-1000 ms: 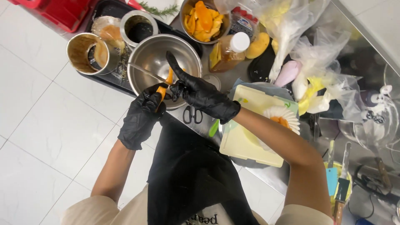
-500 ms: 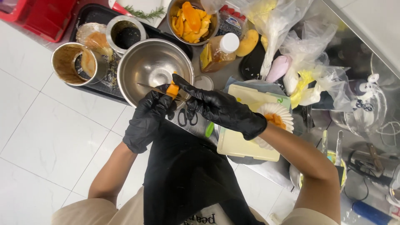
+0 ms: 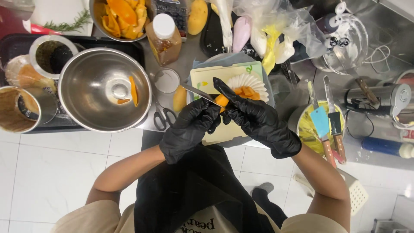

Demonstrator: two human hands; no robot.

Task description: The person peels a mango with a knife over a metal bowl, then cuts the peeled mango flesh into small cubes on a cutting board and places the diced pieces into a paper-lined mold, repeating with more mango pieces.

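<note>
The hands have come away from the steel mixing bowl point(image 3: 105, 89), where they were working a moment ago, and now sit over the pale green cutting board point(image 3: 207, 80); a strip of orange peel point(image 3: 133, 90) lies inside the bowl that was not there before, so the trimming seems to have given way to work at the board.

On the far left stands a metal cup point(image 3: 17, 108) on a dark tray point(image 3: 13, 43), then the bowl, then a small round lid point(image 3: 167, 81) with black scissors point(image 3: 163, 117) just below it.

The left hand point(image 3: 187, 129), in a black glove, is closed around the handle of a small knife point(image 3: 196, 93), the blade pointing up and left. The right hand point(image 3: 258, 123), also gloved, pinches a chunk of orange fruit point(image 3: 222, 100) between its fingertips, touching the blade, just above the board.

Beside it a white fluted paper case point(image 3: 250, 82) holds more orange pieces. Further right, spatulas point(image 3: 321, 125) rest in a yellow-smeared container point(image 3: 304, 129).
</note>
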